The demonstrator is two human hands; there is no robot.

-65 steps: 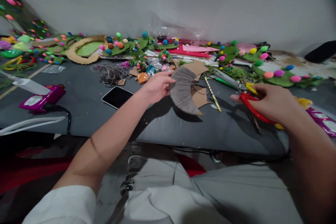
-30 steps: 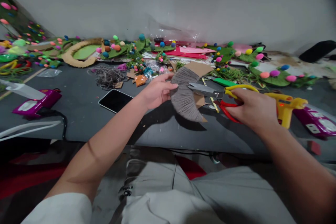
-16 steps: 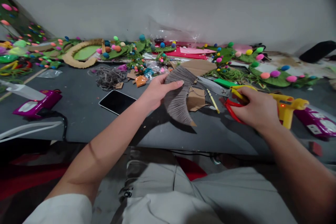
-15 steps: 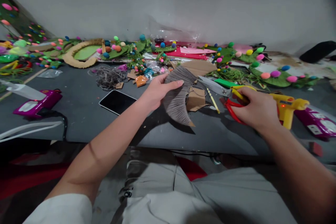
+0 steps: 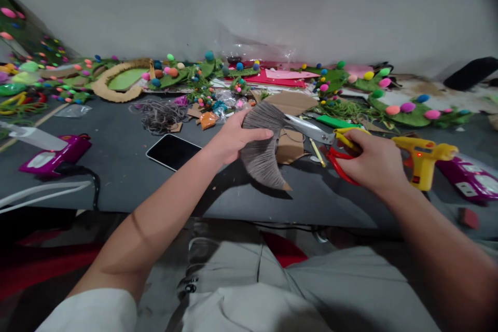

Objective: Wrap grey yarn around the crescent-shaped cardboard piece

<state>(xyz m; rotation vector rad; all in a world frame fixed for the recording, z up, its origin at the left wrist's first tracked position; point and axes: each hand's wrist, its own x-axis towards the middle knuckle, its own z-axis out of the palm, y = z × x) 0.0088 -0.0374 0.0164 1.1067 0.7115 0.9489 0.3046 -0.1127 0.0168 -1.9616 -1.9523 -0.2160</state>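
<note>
My left hand (image 5: pixel 237 140) is closed on a crescent shape wrapped in grey yarn (image 5: pixel 261 158), thumb on top; a bit of bare cardboard shows at its lower tip. My right hand (image 5: pixel 373 161) grips scissors (image 5: pixel 315 129) with red and yellow handles. Their blades point left, and the tips reach the crescent's upper right edge; whether they touch it I cannot tell. Behind the crescent lies a brown cardboard piece (image 5: pixel 291 146) with a loop of yarn on it. A pale yellow stick (image 5: pixel 318 153) rests under the scissors.
A yellow glue gun (image 5: pixel 424 158) with a lit red light stands right of my right hand. A phone (image 5: pixel 173 152) and a grey yarn tangle (image 5: pixel 159 114) lie to the left. Purple power strips (image 5: pixel 56 155) sit at both sides. Felt leaves with coloured balls line the wall.
The scissors and my right hand have shifted left, bringing the blade tips to the crescent's edge. My left hand keeps its hold on the crescent, nearly still.
</note>
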